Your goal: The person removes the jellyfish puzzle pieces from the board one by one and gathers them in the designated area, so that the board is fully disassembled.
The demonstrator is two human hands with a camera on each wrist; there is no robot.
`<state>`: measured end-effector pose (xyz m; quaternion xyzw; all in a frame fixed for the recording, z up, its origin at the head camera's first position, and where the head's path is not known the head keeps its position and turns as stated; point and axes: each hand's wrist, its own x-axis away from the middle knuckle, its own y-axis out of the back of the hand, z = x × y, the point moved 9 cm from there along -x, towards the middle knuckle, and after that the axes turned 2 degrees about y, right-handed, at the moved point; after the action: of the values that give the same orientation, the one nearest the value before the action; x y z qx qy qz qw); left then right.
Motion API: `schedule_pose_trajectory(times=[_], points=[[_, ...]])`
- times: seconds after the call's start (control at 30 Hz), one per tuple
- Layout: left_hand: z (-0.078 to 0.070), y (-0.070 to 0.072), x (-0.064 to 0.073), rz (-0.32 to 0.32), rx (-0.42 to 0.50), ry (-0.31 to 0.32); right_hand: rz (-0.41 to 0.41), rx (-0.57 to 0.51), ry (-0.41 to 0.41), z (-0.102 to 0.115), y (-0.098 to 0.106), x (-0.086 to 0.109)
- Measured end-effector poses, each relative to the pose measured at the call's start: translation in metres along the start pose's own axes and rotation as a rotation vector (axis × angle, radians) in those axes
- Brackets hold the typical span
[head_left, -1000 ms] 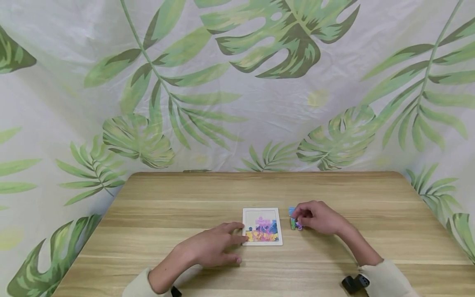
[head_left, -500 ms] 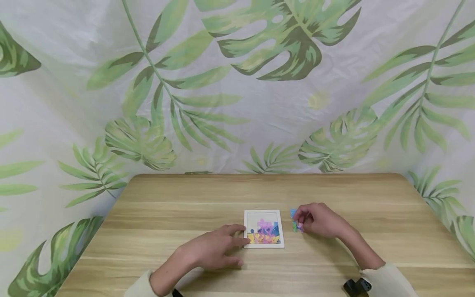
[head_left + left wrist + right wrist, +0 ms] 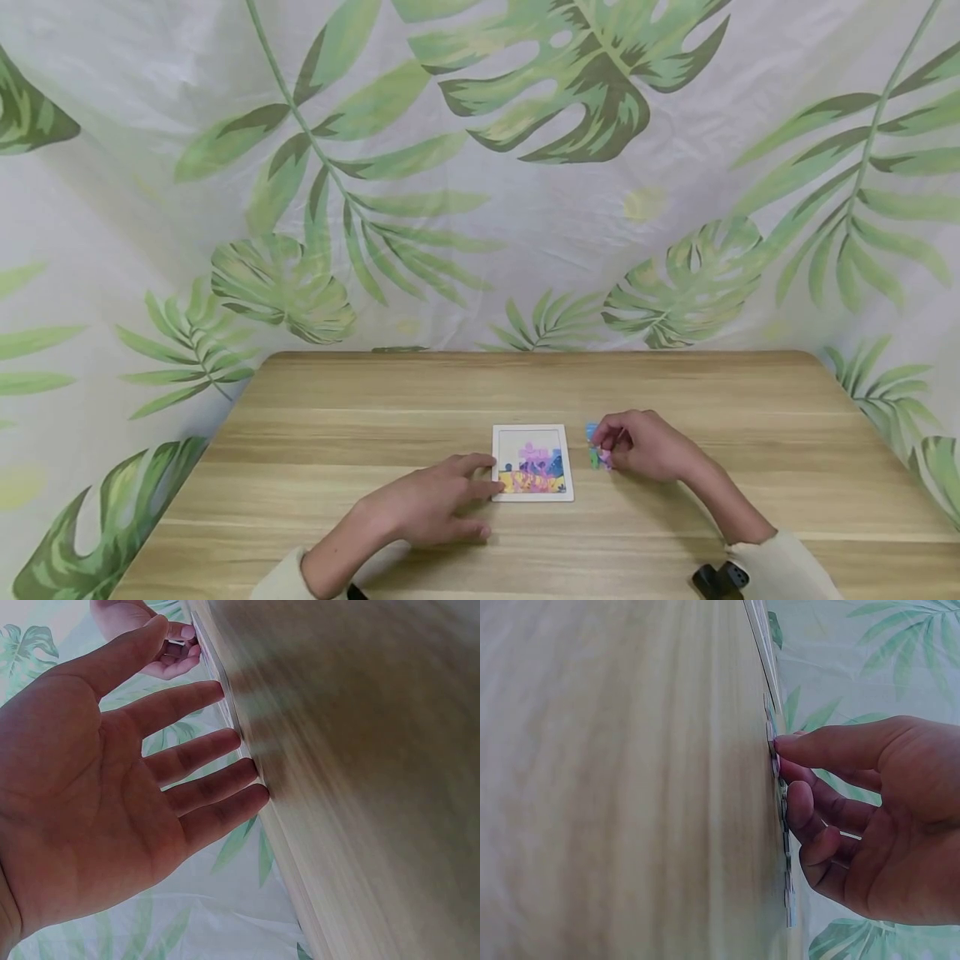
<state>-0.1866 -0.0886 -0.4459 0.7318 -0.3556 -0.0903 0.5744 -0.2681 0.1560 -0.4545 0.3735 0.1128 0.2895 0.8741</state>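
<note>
A square white-framed jigsaw tray (image 3: 532, 497) lies on the table, its lower part filled with a pink, blue and yellow picture and its upper part pale. My left hand (image 3: 435, 504) has its fingers spread, fingertips at the tray's left edge; the left wrist view shows the fingers nearly straight. To the right of the tray lie several loose puzzle pieces (image 3: 595, 457), blue, green and pink, partly hidden by my right hand (image 3: 651, 447). In the right wrist view the thumb and index finger pinch a puzzle piece (image 3: 770, 733) low at the tabletop, other fingers curled.
The wooden table (image 3: 337, 400) carries the tray and pieces, with its far edge against a leaf-printed cloth (image 3: 420, 208). A black device (image 3: 720, 578) sits by the right sleeve (image 3: 780, 562). More flat pieces (image 3: 787, 855) line the tabletop below the right fingers.
The whole scene shifts slightly down in the head view. My right fingers have shifted a little over the loose pieces; the left hand stays at the tray's edge.
</note>
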Motion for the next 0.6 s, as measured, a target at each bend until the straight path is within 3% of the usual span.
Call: schedule_pose_trajectory(times=[0.3,0.6], points=[[-0.001,0.001,0.001,0.0,0.006,0.002,0.003,-0.009,-0.009,0.002,0.0,-0.003],[0.0,0.0,0.0,0.007,0.015,0.007,0.017,-0.012,0.026,0.02,-0.006,-0.016]])
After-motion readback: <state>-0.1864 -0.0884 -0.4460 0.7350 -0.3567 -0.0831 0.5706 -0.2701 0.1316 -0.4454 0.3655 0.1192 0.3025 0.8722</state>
